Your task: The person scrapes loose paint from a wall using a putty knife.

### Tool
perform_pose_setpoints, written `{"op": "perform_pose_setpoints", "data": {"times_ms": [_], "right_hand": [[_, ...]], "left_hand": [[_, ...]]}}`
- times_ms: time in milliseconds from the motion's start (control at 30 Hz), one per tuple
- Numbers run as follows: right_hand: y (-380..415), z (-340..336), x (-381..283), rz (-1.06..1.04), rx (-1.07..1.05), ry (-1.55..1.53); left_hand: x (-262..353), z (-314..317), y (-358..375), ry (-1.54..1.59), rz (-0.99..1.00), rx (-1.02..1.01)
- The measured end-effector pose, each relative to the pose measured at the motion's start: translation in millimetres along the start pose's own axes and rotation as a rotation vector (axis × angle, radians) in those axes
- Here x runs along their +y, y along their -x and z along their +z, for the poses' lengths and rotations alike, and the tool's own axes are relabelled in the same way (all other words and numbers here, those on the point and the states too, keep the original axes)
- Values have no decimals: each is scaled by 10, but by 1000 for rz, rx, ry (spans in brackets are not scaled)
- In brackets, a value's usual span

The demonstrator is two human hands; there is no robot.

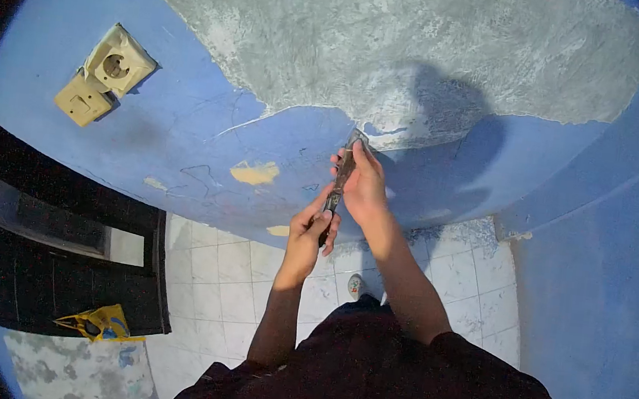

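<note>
A scraper (346, 169) with a dark handle and a worn metal blade points up at the blue wall (209, 132). Its tip meets the ragged lower edge of the bare grey plaster (314, 41). Around the handle, the fingers of my left hand (311, 234) are closed. Higher up, my right hand (365, 181) grips the blade part, thumb on its face. A small strip of blue paint lies on the plaster just right of the tip.
At the upper left a socket (119, 65) and a switch (82, 100) sit on the wall. A dark cabinet (43, 270) stands at the left, with a yellow bag (110, 324) at its lower edge. White floor tiles (225, 267) lie below.
</note>
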State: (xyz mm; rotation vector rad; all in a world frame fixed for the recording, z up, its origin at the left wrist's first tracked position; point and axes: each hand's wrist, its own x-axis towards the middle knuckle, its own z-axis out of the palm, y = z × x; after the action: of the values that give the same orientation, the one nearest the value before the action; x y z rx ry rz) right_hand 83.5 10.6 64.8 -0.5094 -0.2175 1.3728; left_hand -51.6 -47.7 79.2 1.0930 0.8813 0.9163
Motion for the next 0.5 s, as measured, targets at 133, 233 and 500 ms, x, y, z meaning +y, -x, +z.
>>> {"op": "perform_pose_setpoints", "data": {"times_ms": [133,233,500], "right_hand": [[-52,62,50,66,47,-152],[-84,38,81,112,1,-248],[-86,89,170,8,-97,-319]], "left_hand": [[247,125,-34,124,-110,0],[286,120,-87,79,-121,-3],[166,-158,-275,-190,-52,-34]]}}
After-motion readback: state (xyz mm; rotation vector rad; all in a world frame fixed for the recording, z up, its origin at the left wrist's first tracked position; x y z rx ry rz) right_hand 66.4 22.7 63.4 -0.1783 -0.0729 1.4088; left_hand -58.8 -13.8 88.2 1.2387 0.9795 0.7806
